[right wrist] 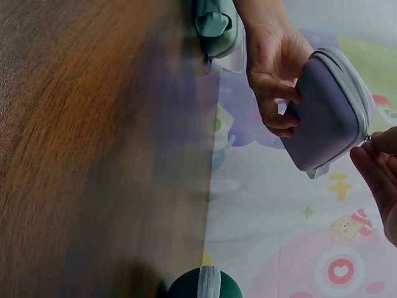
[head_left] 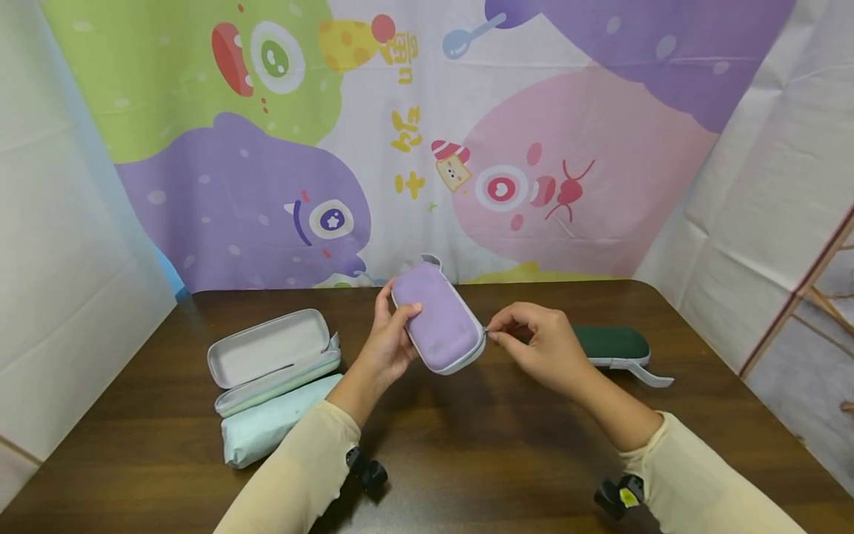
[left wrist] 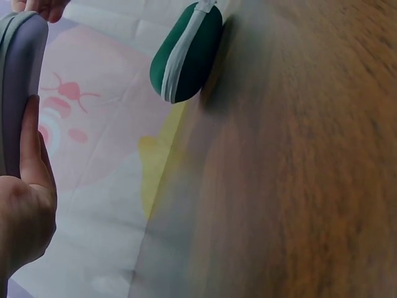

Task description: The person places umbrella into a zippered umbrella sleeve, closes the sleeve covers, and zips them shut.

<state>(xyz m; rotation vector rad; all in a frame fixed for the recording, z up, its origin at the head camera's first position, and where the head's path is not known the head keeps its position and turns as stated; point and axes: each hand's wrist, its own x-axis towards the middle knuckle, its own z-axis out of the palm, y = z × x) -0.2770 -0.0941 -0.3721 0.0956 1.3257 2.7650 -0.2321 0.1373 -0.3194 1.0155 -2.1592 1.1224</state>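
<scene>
A purple zippered case (head_left: 440, 319) with a pale grey zip band is held up above the table. My left hand (head_left: 390, 337) grips its left side, the thumb lying across the front and the fingers behind. At the case's right corner, my right hand (head_left: 543, 345) pinches the small zipper pull (right wrist: 367, 139) between thumb and fingertips. The zip band (right wrist: 350, 81) runs round the edge, and a grey strap loop (head_left: 432, 259) sticks out at the top. In the left wrist view the case (left wrist: 25, 81) shows edge-on, with the left fingers along its underside.
On the left of the brown table (head_left: 427, 460) lies an open case (head_left: 270, 352) with a grey lining, and a pale mint pouch (head_left: 273, 423) in front of it. A dark green case (head_left: 614, 343) with a grey strap rests behind my right wrist. A cartoon-printed curtain (head_left: 414, 148) hangs behind.
</scene>
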